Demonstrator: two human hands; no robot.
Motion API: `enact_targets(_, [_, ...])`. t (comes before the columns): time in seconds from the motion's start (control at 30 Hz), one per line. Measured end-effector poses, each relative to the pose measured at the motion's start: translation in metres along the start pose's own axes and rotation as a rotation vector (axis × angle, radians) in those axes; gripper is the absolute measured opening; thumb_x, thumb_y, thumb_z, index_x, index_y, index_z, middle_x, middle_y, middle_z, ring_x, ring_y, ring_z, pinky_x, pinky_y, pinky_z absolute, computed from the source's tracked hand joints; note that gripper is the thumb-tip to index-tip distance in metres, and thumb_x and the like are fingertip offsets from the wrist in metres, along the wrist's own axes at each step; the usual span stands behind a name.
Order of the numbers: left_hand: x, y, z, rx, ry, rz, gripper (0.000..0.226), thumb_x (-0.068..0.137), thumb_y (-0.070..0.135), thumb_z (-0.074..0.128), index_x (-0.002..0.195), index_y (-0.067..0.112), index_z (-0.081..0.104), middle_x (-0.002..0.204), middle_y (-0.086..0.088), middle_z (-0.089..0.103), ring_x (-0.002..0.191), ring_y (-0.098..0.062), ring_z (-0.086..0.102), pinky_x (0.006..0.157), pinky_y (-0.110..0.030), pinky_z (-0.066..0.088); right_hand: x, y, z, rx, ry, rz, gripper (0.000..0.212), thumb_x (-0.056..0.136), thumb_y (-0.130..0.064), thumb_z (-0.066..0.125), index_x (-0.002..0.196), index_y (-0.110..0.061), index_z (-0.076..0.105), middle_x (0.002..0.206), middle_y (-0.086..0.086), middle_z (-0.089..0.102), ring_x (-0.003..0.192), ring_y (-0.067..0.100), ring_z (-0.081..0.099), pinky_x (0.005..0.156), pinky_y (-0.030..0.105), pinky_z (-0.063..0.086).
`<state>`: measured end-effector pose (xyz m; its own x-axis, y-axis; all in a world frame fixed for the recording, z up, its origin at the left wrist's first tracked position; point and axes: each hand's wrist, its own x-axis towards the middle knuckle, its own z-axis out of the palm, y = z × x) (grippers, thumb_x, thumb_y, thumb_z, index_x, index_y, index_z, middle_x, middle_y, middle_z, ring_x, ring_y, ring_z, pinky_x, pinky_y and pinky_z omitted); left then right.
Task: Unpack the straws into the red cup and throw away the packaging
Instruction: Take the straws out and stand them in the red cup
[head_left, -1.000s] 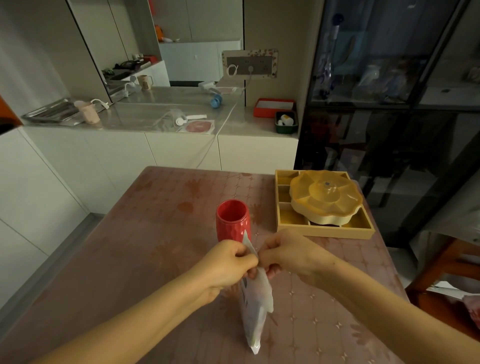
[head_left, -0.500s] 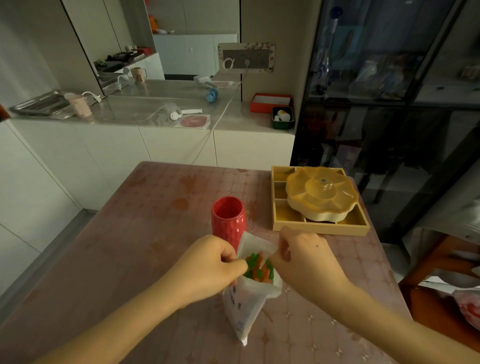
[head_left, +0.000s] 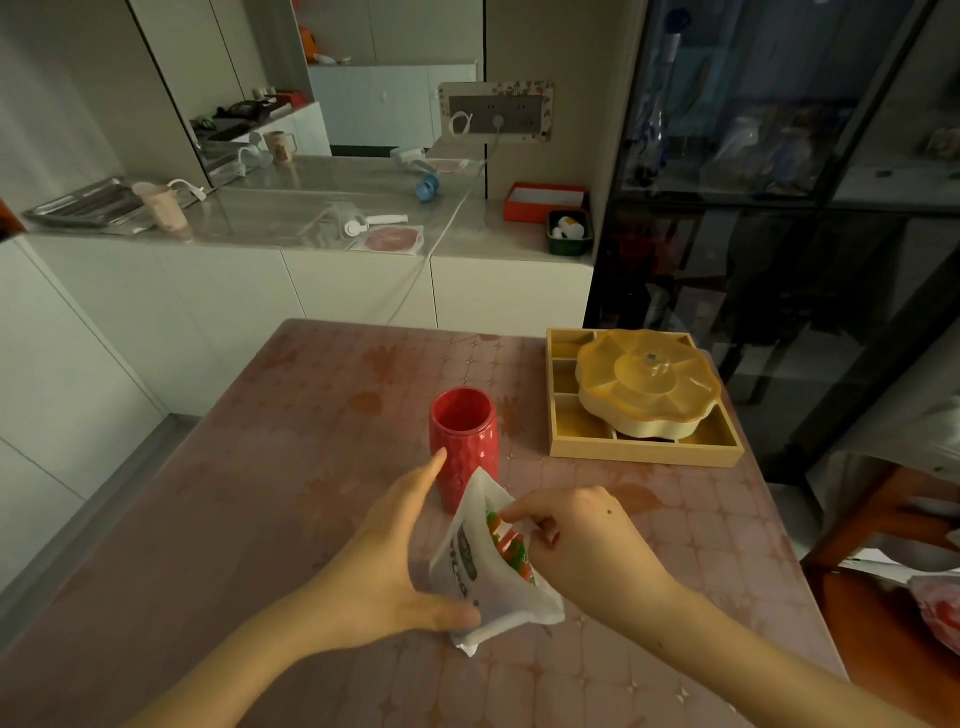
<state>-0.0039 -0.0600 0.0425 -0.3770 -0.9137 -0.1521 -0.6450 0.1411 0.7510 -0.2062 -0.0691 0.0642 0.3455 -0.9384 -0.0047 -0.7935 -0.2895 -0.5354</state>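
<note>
Straws (head_left: 511, 556), their green and orange ends bunched, showed in the open mouth of a white printed bag (head_left: 498, 597) held over the table just nearer than the red cup (head_left: 464, 436). Its long axis stood near upright, mouth toward the cup. The left hand (head_left: 395, 561) gripped its lower side, thumb pressed on, and the right hand (head_left: 587, 551) pinched the mouth's rim.
</note>
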Motion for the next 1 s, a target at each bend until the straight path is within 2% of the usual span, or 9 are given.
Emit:
enact_targets(0.1, [0.011, -0.005, 0.024, -0.029, 0.006, 0.034, 0.143, 0.040, 0.056, 0.087, 0.131, 0.055, -0.024, 0.146, 0.031, 0.004, 0.140, -0.005, 0.010, 0.113, -0.045, 0.024, 0.002, -0.007, 0.002, 0.023, -0.004, -0.027, 0.040, 0.086, -0.002, 0.051, 0.110, -0.027, 0.071, 0.107, -0.006, 0.073, 0.094, 0.010, 0.067, 0.084, 0.018, 0.053])
enact_targets(0.2, [0.011, -0.001, 0.043, -0.338, -0.013, 0.023, 0.128, 0.049, 0.056, 0.084, 0.143, 0.040, 0.000, 0.145, 0.003, 0.034, 0.132, -0.019, 0.037, 0.103, -0.045, 0.039, 0.004, -0.011, 0.003, 0.062, 0.035, -0.006, 0.038, 0.086, -0.002, 0.054, 0.105, -0.027, 0.073, 0.102, -0.008, 0.074, 0.089, 0.007, 0.067, 0.077, 0.011, 0.052])
enact_targets(0.27, [0.008, -0.006, 0.051, -0.332, -0.017, 0.154, 0.112, 0.052, 0.052, 0.083, 0.143, 0.029, 0.023, 0.136, 0.000, 0.045, 0.127, -0.025, 0.043, 0.096, -0.036, 0.044, 0.009, -0.009, 0.001, 0.123, 0.075, 0.047, 0.035, 0.085, 0.000, 0.056, 0.100, -0.025, 0.075, 0.099, -0.011, 0.072, 0.083, 0.000, 0.063, 0.070, 0.003, 0.048])
enact_targets(0.33, [0.015, -0.008, 0.052, -0.338, 0.137, 0.146, 0.097, 0.056, 0.055, 0.081, 0.138, 0.028, 0.037, 0.134, -0.009, 0.052, 0.124, -0.029, 0.049, 0.096, -0.045, 0.046, 0.013, -0.011, 0.000, 0.171, 0.105, 0.093, 0.033, 0.085, 0.001, 0.056, 0.095, -0.023, 0.076, 0.091, -0.013, 0.069, 0.075, -0.005, 0.059, 0.065, 0.002, 0.046])
enact_targets(0.47, [0.023, -0.013, 0.045, -0.280, 0.391, 0.117, 0.094, 0.054, 0.028, 0.086, 0.123, 0.057, 0.029, 0.120, 0.014, 0.054, 0.109, -0.004, 0.056, 0.088, -0.031, 0.053, 0.025, -0.015, -0.003, 0.269, 0.129, 0.103, 0.030, 0.082, 0.004, 0.059, 0.094, -0.019, 0.076, 0.085, -0.013, 0.065, 0.078, -0.004, 0.060, 0.070, 0.008, 0.051])
enact_targets(0.57, [0.028, -0.021, 0.019, -0.348, 0.432, 0.090, 0.080, 0.061, 0.010, 0.084, 0.115, 0.045, 0.038, 0.110, 0.019, 0.055, 0.100, 0.005, 0.057, 0.080, -0.018, 0.052, 0.044, -0.007, -0.010, 0.430, 0.165, 0.138, 0.021, 0.085, -0.004, 0.063, 0.097, -0.017, 0.074, 0.093, -0.007, 0.071, 0.085, 0.010, 0.066, 0.077, 0.024, 0.057])
enact_targets(0.63, [0.028, -0.031, 0.000, -0.381, 0.475, 0.090, 0.077, 0.062, 0.003, 0.082, 0.114, 0.041, 0.039, 0.108, 0.019, 0.056, 0.100, 0.005, 0.056, 0.076, -0.013, 0.050, 0.064, 0.007, -0.007, 0.288, 0.269, 0.123, 0.024, 0.087, -0.009, 0.062, 0.106, -0.019, 0.072, 0.101, -0.006, 0.071, 0.088, 0.009, 0.064, 0.078, 0.024, 0.054])
enact_targets(0.83, [0.028, -0.048, -0.041, -0.272, 0.496, 0.085, 0.081, 0.052, 0.035, 0.087, 0.118, 0.047, 0.041, 0.112, 0.025, 0.056, 0.102, -0.005, 0.060, 0.079, -0.025, 0.054, 0.125, 0.026, 0.037, -0.256, 0.089, -0.082, 0.043, 0.087, -0.026, 0.061, 0.129, -0.025, 0.056, 0.132, -0.005, 0.059, 0.112, 0.016, 0.061, 0.092, 0.032, 0.051])
enact_targets(1.0, [0.035, -0.051, -0.055, -0.127, 0.485, 0.119, 0.079, 0.053, 0.049, 0.079, 0.119, 0.055, 0.037, 0.113, 0.021, 0.057, 0.102, -0.007, 0.060, 0.082, -0.040, 0.054, 0.147, 0.035, 0.065, -0.360, 0.004, -0.043, 0.032, 0.091, -0.023, 0.055, 0.122, -0.022, 0.059, 0.117, 0.001, 0.065, 0.103, 0.026, 0.062, 0.084, 0.038, 0.052])
